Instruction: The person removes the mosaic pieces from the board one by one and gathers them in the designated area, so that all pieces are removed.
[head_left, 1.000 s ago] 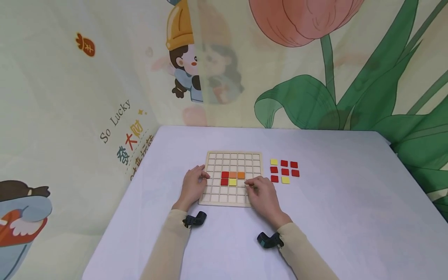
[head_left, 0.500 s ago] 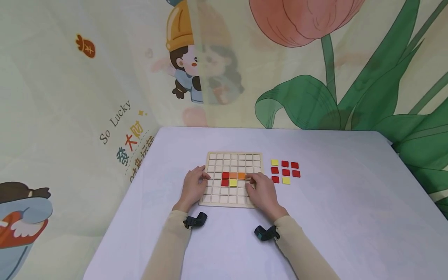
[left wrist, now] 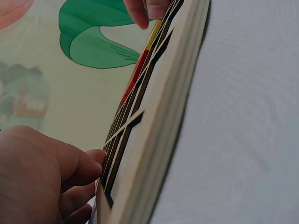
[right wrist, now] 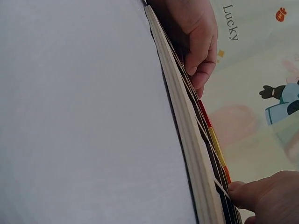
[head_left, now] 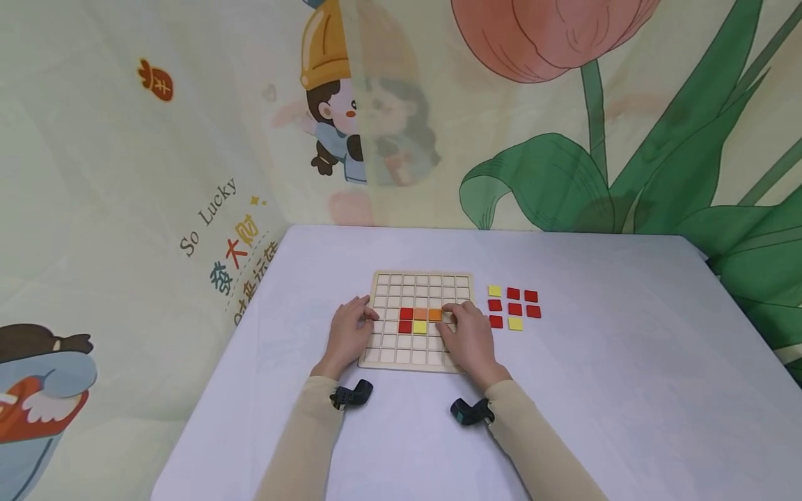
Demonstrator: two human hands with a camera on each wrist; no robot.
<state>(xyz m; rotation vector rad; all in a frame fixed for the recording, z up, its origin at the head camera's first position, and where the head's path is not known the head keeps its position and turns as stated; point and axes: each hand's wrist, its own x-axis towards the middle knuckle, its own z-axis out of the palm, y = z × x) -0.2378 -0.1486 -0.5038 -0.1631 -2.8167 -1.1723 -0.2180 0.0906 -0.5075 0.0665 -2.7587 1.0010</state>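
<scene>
A square wooden grid board [head_left: 415, 358] lies on the table. My left hand [head_left: 347, 335] holds its left edge, thumb over the rim and fingers along the side. Toward the middle of the board sit two red tiles [head_left: 406, 314], a light orange tile [head_left: 420, 314], a darker orange tile [head_left: 435, 315] and a yellow tile [head_left: 420, 327]. My right hand [head_left: 468, 341] is over the board's right part, index finger and thumb apart, fingertips right at the darker orange tile. In the right wrist view the right thumb [right wrist: 238, 190] meets the end of the tile row.
Right of the board, several loose red tiles [head_left: 514, 309] and two yellow tiles [head_left: 515, 324] lie in loose rows on the white tablecloth [head_left: 601, 362]. A printed curtain [head_left: 401, 202] hangs behind the table. Each wrist wears a small black camera [head_left: 352, 394].
My right hand has moved slightly up the board, from beside the yellow tile to the darker orange tile, and its thumb and index finger have spread. The left hand stays put.
</scene>
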